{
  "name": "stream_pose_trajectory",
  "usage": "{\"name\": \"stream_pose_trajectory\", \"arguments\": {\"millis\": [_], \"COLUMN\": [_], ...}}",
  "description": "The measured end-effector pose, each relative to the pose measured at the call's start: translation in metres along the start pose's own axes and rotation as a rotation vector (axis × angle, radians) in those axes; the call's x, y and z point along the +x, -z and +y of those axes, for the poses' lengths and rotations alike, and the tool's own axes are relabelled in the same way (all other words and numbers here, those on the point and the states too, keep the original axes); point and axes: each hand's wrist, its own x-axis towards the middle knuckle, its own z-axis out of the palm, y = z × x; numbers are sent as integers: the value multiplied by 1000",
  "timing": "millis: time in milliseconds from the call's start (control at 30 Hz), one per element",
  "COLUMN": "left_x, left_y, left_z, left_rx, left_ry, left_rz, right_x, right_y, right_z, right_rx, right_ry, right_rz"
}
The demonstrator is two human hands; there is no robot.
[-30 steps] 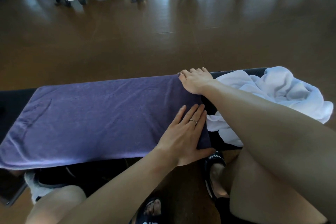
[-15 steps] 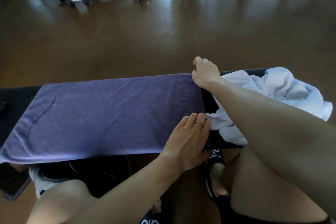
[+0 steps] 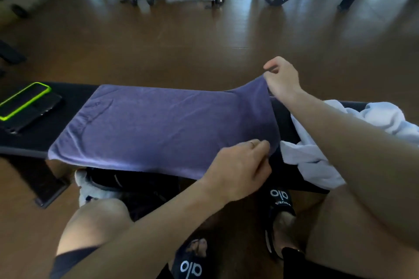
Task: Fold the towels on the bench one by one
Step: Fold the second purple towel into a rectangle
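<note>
Both hands pinch the purple towel (image 3: 158,124): right hand (image 3: 282,79) lifts far corner, left hand (image 3: 240,165) near corner; next carry that end across the table (image 3: 70,97); white towel (image 3: 317,161) waits

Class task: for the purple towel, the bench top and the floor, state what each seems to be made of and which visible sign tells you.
Purple towel: soft matte terry-like cloth; it drapes and creases.
Bench top: probably black padded vinyl, smooth and dull.
Floor: smooth brown hard surface, maybe vinyl or sealed wood; it mirrors window light.
</note>
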Motion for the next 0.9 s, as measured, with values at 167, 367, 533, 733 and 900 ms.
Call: {"name": "stream_pose_trajectory", "arguments": {"millis": [167, 367, 533, 733, 900], "left_x": [-37, -101, -153, -195, -212], "left_y": [71, 141, 171, 176, 165], "left_z": [-49, -115, -169, -225, -254], "left_rx": [-401, -457, -406, -227, -82], "left_ry": [435, 743, 969, 1206, 1316], "left_rz": [323, 677, 882, 851, 719], "right_x": [-2, -10, -15, -14, -14], "right_y": [-33, -121, -191, -273, -327], "right_z": [-66, -166, -227, -262, -262], "right_rx": [389, 503, 230, -40, -276], "right_ry": [-57, -66, 137, 349, 498], "right_rz": [-59, -276, -412, -483, -537]}}
